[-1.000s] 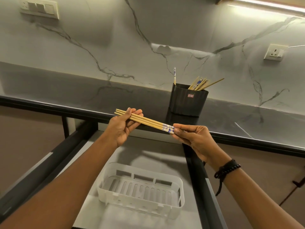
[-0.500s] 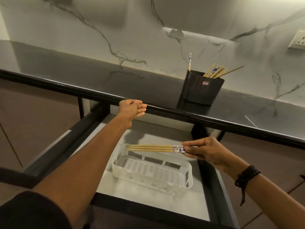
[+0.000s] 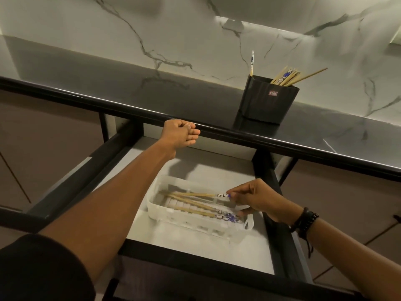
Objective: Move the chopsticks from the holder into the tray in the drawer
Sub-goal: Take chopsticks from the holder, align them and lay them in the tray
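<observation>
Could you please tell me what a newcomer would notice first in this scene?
The right hand pinches the patterned end of a chopstick over the white tray in the open drawer, where others lie. Behind, a black holder on the dark counter holds more; the left hand hovers by the counter's edge.

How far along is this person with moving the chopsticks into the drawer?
Partly done. A few chopsticks already lie in the white tray in the open drawer. The right hand pinches the patterned end of another chopstick, its far tip inside the tray; the left hand is empty. Left to do: the remaining chopsticks stand in the black holder on the counter.
</observation>
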Available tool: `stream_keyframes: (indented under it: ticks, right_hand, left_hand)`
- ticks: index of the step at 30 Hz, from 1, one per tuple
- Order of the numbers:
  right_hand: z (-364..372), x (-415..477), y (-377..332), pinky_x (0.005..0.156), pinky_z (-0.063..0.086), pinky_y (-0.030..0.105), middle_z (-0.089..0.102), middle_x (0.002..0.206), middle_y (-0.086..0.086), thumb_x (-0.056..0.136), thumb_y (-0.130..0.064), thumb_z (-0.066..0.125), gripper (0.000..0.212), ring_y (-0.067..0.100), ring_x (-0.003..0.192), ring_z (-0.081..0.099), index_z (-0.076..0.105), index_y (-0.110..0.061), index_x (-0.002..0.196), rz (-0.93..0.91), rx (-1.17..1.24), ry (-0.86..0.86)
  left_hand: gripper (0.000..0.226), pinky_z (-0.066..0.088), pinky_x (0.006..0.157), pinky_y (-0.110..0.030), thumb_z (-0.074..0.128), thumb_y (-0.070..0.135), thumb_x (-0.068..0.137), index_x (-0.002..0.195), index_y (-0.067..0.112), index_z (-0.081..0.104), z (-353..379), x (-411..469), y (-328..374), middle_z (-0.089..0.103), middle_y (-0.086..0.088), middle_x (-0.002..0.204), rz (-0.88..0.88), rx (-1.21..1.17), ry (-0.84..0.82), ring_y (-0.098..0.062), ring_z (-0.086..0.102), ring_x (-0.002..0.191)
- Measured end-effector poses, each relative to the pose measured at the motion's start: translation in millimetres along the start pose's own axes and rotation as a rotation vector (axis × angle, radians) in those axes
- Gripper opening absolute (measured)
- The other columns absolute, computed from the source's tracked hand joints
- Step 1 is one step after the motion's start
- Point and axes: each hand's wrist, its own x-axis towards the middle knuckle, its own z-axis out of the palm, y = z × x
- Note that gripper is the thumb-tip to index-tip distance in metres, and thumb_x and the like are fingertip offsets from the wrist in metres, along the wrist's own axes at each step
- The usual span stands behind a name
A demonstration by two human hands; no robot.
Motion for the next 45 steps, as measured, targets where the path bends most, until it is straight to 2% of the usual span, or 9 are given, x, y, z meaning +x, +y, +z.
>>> stream_keyframes:
  ticks: [10,20,26,30,32,35,38,42,45]
  right_hand:
    - [-9.3,2.3,-6.1,0.071,0.061,0.027,0.074,0.104,0.005,0.089,-0.012,0.068,0.017,0.019,0.087,0.074,0.074,-0.005,0.103,-0.109,-0.15,0.123]
    - [-51.4,17.8,-58.1,0.083,0.06,0.033,0.076,0.092,0.008,0.088,-0.01,0.07,0.017,0.024,0.086,0.074,0.073,-0.01,0.105,-0.424,-0.082,0.516]
    - [-93.7,45.8,-98.3,0.085,0.049,0.007,0.073,0.11,0.006,0.092,-0.015,0.066,0.027,0.01,0.098,0.067,0.069,-0.006,0.117,-0.637,-0.397,0.836]
    - [-136.5,74.9,-115.5,0.097,0.051,0.034,0.068,0.121,0.011,0.092,-0.016,0.063,0.03,0.022,0.109,0.064,0.064,-0.009,0.121,-0.557,-0.413,0.986]
    - [-157.3,86.3,-122.2,0.1,0.044,0.035,0.063,0.121,0.013,0.091,-0.017,0.061,0.029,0.028,0.114,0.057,0.063,-0.009,0.119,-0.472,-0.395,1.09]
    - [-182.6,99.1,-132.9,0.106,0.034,0.037,0.05,0.131,0.015,0.091,-0.024,0.06,0.038,0.03,0.127,0.042,0.054,-0.007,0.125,-0.228,-0.225,1.196]
    - [-204.8,114.6,-135.3,0.112,0.034,0.044,0.043,0.142,0.019,0.092,-0.036,0.056,0.058,0.035,0.133,0.038,0.043,0.0,0.136,0.011,-0.076,1.113]
    - [-226.7,132.8,-139.4,0.101,0.049,0.047,0.063,0.125,0.014,0.094,-0.031,0.05,0.039,0.031,0.115,0.059,0.059,-0.001,0.117,-0.057,0.011,1.034]
    - [-230.9,138.9,-155.0,0.1,0.05,0.046,0.062,0.128,0.012,0.096,-0.032,0.051,0.041,0.029,0.115,0.06,0.05,-0.006,0.127,-0.116,0.028,1.015]
  left_hand:
    - [0.015,0.059,0.071,-0.022,0.048,0.015,0.1,0.101,0.009,0.062,3.9,0.4,-0.2,0.071,-0.007,0.095,0.07,0.012,0.002,-0.015,0.071,0.087]
    - [0.019,0.055,0.088,-0.025,0.053,0.018,0.097,0.11,0.008,0.064,9.7,7.4,-4.8,0.072,-0.006,0.105,0.365,0.057,0.043,-0.01,0.068,0.101]
    - [0.018,0.052,0.089,-0.019,0.053,0.016,0.098,0.109,0.009,0.066,12.1,17.9,-7.6,0.072,-0.002,0.103,0.619,0.196,0.166,-0.008,0.067,0.101]
    - [0.021,0.048,0.086,-0.01,0.051,0.017,0.099,0.111,0.009,0.066,13.5,24.5,-12.3,0.071,0.001,0.105,0.657,0.263,0.137,-0.009,0.066,0.102]
    - [0.022,0.046,0.086,-0.007,0.05,0.018,0.099,0.112,0.01,0.067,14.3,26.5,-14.0,0.07,0.001,0.105,0.663,0.289,0.139,-0.01,0.065,0.103]
    - [0.024,0.048,0.1,-0.027,0.049,0.02,0.1,0.113,0.012,0.067,15.5,32.0,-16.7,0.07,0.002,0.109,0.665,0.315,0.138,-0.013,0.062,0.112]
    - [0.024,0.035,0.113,-0.045,0.049,0.019,0.099,0.113,0.012,0.068,17.6,34.7,-19.0,0.068,0.005,0.111,0.665,0.332,0.127,-0.017,0.054,0.126]
    - [0.024,0.017,0.118,-0.025,0.048,0.018,0.099,0.113,0.013,0.067,20.8,38.6,-19.9,0.068,0.002,0.111,0.67,0.35,0.126,-0.011,0.045,0.13]
    - [0.026,0.011,0.114,-0.012,0.046,0.023,0.099,0.114,0.015,0.066,22.1,49.6,-23.4,0.07,-0.007,0.11,0.664,0.372,0.101,-0.014,0.042,0.135]
